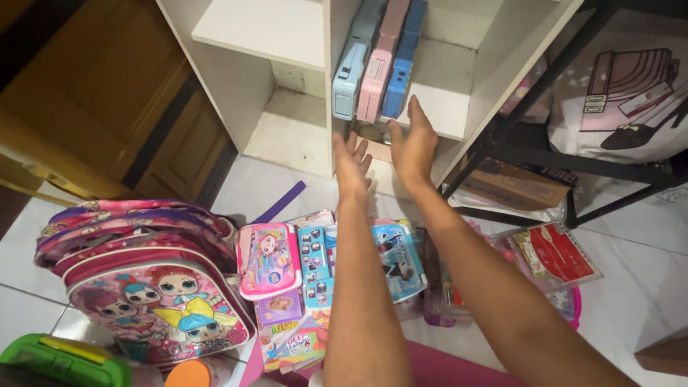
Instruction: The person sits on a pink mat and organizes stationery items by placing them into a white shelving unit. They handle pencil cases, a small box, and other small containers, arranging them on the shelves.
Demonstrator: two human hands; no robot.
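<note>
Three slim cases, a pale blue case [352,68], a pink case [380,57] and a darker blue case [403,55], stand on edge side by side in the lower right cubby of a white shelf unit [258,18], leaning against its left divider so they stay upright like books and take little room. Both hands reach far forward to the mouth of that cubby: the left hand [350,164] is open with fingers spread, and the right hand [414,142] is open too, its fingertips just below the darker blue case. Between the two hands sits a small brownish object on the shelf floor, too hidden to name; whether either hand touches it cannot be told. Near the person, on the tiled floor [666,273], lie a pink cartoon backpack [148,277], a pink pencil box [267,258], a light blue pouch [399,255] and other flat packets, spread out within arm's reach. A green tray [69,367] and an orange lid [187,386] lie nearer left. A black metal rack [573,161] stands to the right.
</note>
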